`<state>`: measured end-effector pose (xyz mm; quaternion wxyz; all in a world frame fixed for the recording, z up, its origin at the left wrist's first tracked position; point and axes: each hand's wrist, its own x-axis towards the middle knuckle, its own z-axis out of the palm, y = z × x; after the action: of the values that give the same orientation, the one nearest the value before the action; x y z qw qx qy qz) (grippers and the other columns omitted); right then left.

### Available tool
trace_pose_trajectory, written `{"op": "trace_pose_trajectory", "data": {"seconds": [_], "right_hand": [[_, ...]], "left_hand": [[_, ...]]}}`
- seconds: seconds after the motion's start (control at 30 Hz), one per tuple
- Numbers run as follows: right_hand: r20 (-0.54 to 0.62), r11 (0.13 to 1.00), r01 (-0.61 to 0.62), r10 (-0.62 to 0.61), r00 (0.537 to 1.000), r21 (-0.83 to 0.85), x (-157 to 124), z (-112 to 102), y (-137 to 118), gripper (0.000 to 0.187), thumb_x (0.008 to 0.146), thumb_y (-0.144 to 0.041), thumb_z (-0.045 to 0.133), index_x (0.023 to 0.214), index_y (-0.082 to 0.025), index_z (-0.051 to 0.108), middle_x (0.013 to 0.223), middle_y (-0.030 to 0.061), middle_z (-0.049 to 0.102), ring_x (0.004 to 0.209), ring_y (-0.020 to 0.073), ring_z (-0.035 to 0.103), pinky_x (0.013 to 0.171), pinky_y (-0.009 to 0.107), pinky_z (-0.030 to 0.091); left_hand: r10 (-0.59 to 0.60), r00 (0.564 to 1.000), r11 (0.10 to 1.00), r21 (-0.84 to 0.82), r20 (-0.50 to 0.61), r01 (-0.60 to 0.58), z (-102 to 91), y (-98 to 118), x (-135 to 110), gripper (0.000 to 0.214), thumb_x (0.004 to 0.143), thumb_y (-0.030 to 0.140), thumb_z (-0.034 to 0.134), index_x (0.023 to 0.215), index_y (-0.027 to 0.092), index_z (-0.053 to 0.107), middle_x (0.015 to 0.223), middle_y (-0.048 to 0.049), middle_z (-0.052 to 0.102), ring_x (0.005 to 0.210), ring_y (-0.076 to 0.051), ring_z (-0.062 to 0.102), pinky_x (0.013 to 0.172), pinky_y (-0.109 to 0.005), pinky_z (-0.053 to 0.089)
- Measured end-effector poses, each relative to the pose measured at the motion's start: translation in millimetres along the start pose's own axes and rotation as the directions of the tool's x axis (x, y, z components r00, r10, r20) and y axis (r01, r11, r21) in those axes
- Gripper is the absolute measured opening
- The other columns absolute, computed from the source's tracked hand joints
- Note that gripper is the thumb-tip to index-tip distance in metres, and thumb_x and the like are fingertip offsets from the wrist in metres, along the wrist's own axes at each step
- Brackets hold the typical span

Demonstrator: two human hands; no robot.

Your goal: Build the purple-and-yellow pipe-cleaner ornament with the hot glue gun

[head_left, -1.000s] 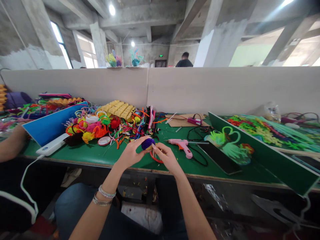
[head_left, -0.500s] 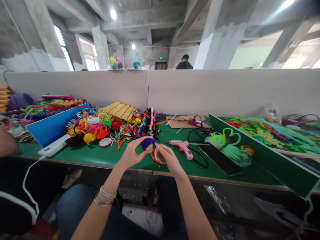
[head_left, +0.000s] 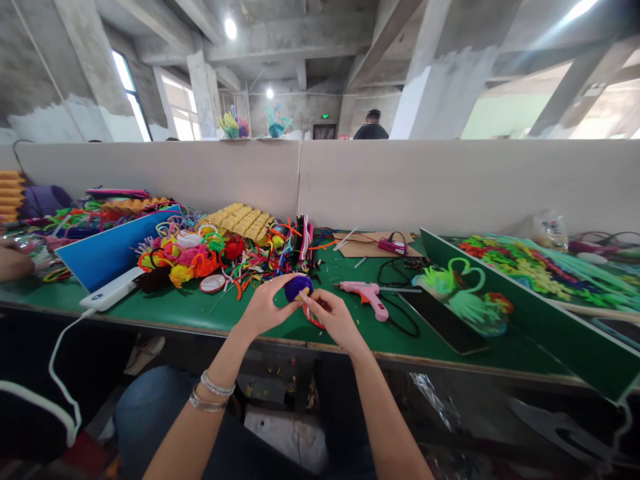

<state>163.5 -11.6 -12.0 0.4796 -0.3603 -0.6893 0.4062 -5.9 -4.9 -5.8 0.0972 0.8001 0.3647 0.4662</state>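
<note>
My left hand (head_left: 264,308) is closed round a small purple fuzzy ball (head_left: 298,287) with a yellow spot, held just above the green table (head_left: 200,310). My right hand (head_left: 332,318) pinches at the ball's right side with its fingers together, thumb and forefinger touching it. A red ring of pipe cleaner (head_left: 314,320) lies on the table under my right hand. A pink glue gun (head_left: 366,293) rests just right of my hands.
A heap of coloured pipe cleaners (head_left: 220,257) and yellow foam pieces (head_left: 241,219) lies behind my hands. A blue board (head_left: 113,248) and white power bank (head_left: 111,291) sit left, a green divider (head_left: 530,313) right. Another person's hand (head_left: 13,262) is at far left.
My hands stay in place while the purple ball turns slightly between the fingers. The view has shifted a little; the person's arm at left has drawn back.
</note>
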Motion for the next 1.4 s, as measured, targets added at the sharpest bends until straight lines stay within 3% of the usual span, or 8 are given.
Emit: {"op": "trace_pose_trajectory", "data": {"seconds": [0.53,0.77,0.93,1.13,1.4], "right_hand": [[-0.033,0.997,0.025,-0.027,0.999,-0.067,-0.2,3.1,2.6,0.032,0.08,-0.046,0.053,0.065,-0.017,0.051,0.058,-0.0041,0.046,0.05,0.007,0.036,0.047,0.021,0.03],[0.053,0.997,0.013,-0.017,0.998,0.08,-2.4,-3.1,-0.9,0.035,0.078,-0.05,0.054,0.064,-0.019,0.048,0.055,-0.0055,0.04,0.048,0.0066,0.033,0.045,0.021,0.026],[-0.047,0.992,0.024,-0.019,0.999,0.124,-0.5,-1.1,1.2,0.04,0.079,-0.053,0.05,0.059,-0.019,0.044,0.047,-0.0064,0.038,0.043,0.006,0.031,0.042,0.021,0.025],[-0.06,0.991,0.005,0.003,0.998,0.134,1.0,2.2,5.1,0.04,0.078,-0.054,0.051,0.059,-0.019,0.045,0.046,-0.0065,0.039,0.042,0.0057,0.032,0.041,0.021,0.025],[0.035,0.975,-0.101,0.095,0.995,0.196,1.9,-3.2,4.3,0.046,0.073,-0.06,0.052,0.055,-0.019,0.045,0.043,-0.0072,0.038,0.039,0.005,0.03,0.04,0.02,0.023]], "left_hand": [[0.038,0.996,0.995,0.091,-0.078,-0.031,4.1,-0.6,-2.1,0.038,0.077,0.036,0.059,0.11,0.019,0.055,0.108,-0.0088,0.065,0.098,-0.02,0.061,0.088,-0.035,0.049],[-0.003,0.998,1.0,-0.006,-0.061,0.002,1.2,2.0,-0.9,0.043,0.073,0.038,0.064,0.11,0.018,0.055,0.107,-0.0089,0.065,0.097,-0.021,0.062,0.087,-0.034,0.05],[-0.017,0.999,0.999,-0.037,-0.039,0.016,1.5,2.7,-0.6,0.044,0.072,0.037,0.064,0.111,0.019,0.054,0.108,-0.0088,0.065,0.098,-0.02,0.061,0.088,-0.034,0.049],[-0.01,0.999,0.999,-0.041,-0.036,0.009,1.0,2.8,-0.4,0.042,0.073,0.036,0.063,0.111,0.019,0.054,0.108,-0.0086,0.065,0.098,-0.02,0.061,0.088,-0.034,0.048],[0.02,1.0,0.999,0.026,-0.011,-0.02,1.8,0.5,0.2,0.044,0.074,0.037,0.063,0.114,0.022,0.054,0.109,-0.0067,0.064,0.1,-0.02,0.06,0.089,-0.035,0.048]]}}
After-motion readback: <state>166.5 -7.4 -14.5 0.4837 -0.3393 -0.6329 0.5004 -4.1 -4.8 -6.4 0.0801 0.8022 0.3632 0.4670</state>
